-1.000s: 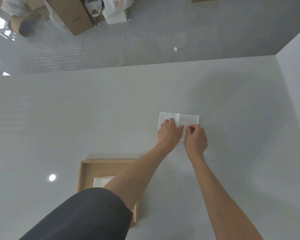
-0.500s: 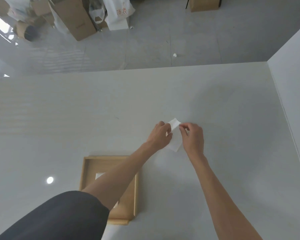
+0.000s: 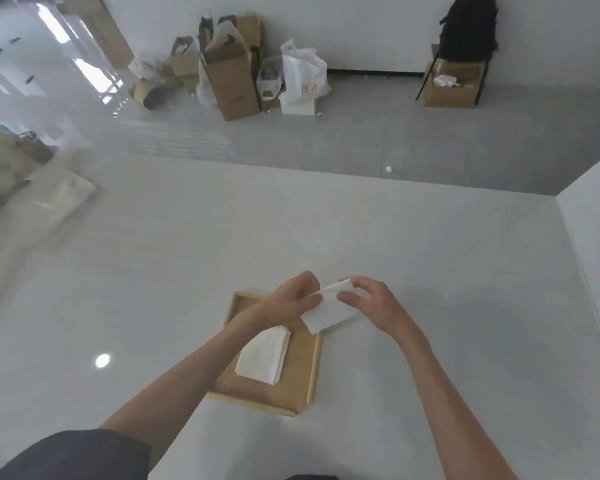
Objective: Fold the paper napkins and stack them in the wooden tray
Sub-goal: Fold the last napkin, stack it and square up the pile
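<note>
A folded white paper napkin (image 3: 329,308) hangs in the air above the far right corner of the wooden tray (image 3: 300,372). My left hand (image 3: 288,299) pinches its left end and my right hand (image 3: 373,304) pinches its right end. Inside the tray lies a stack of folded napkins (image 3: 264,355), partly hidden by my left forearm. The tray rests on the white table near me.
The white table (image 3: 153,271) stretches left and far. A white wall (image 3: 596,237) rises along the right edge. On the floor beyond the table stand cardboard boxes (image 3: 229,74), a white plastic bag (image 3: 303,77) and another box under a black bag (image 3: 454,81).
Both hands lifted the napkin off the table and brought it toward me, over the tray's corner. The camera tilted up, so the tray's napkin stack and the far floor show.
</note>
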